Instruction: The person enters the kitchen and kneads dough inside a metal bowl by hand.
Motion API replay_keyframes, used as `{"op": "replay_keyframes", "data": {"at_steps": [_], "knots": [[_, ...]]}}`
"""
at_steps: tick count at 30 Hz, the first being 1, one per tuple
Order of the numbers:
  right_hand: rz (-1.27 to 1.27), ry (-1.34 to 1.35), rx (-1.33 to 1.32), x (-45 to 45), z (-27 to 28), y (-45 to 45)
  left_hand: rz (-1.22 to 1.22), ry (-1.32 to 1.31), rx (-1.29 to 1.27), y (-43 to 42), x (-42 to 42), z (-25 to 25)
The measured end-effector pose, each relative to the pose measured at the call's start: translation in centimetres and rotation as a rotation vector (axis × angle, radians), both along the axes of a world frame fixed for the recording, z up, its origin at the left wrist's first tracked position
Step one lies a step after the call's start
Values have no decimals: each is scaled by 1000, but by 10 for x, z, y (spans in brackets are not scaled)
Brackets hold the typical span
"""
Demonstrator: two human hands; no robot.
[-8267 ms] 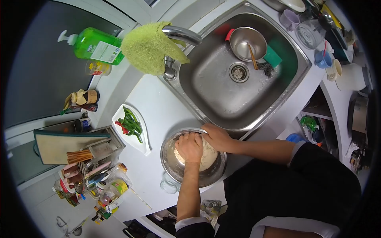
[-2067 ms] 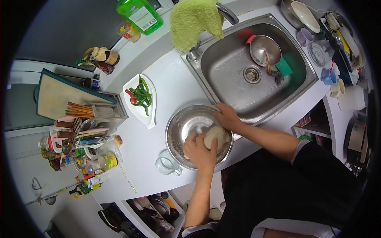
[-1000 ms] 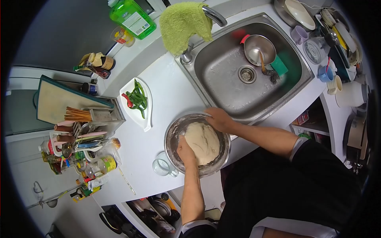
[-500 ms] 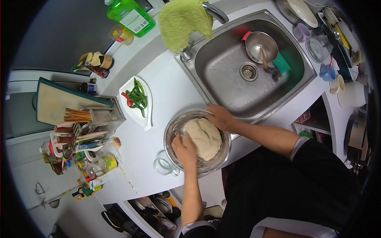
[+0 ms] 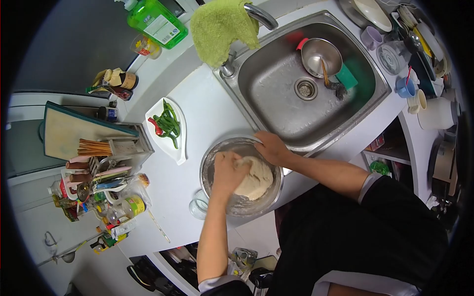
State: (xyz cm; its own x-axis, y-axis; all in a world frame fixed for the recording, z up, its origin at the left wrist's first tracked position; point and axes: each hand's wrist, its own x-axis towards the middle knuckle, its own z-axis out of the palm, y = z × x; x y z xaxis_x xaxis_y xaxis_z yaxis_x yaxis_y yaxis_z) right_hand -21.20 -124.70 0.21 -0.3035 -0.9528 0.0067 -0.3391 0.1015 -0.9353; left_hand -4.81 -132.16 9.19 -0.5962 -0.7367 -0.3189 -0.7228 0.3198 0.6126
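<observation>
A metal bowl (image 5: pixel 211 197) on the white counter holds a large lump of pale dough (image 5: pixel 257 182). My left hand (image 5: pixel 229 173) is inside the bowl, its fingers curled against the dough's upper left side; the fingertips are partly hidden. At the upper right rim, my right hand (image 5: pixel 271 148) grips the bowl with bent fingers. Just left of the bowl stands a clear glass mug (image 5: pixel 198 206), partly covered by my left forearm and the bowl.
A white plate (image 5: pixel 178 154) with green and red peppers lies at the left. Behind the bowl is the steel sink (image 5: pixel 266 111) with a small pot (image 5: pixel 313 53) and a brush in it. A utensil rack (image 5: pixel 143 148) and bottles crowd the counter's left end.
My left hand has shifted up and left along the dough, its forearm swinging left over the mug. My right hand stays on the rim. The whole view has moved slightly.
</observation>
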Motion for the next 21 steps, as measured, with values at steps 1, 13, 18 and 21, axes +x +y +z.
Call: {"op": "replay_keyframes", "data": {"at_steps": [1, 13, 18, 21], "knots": [[1, 0, 9, 0, -1, 0, -1, -2, -4, 12, -2, 16], [-26, -27, 55, 1, 0, 4, -60, -57, -677, 109, -4, -11], [-18, -82, 109, -2, 1, 3, -94, 41, -625, 62, -15, -46], [-37, -75, 107, 5, 1, 7, -129, 57, -638, 37, -19, -65]]}}
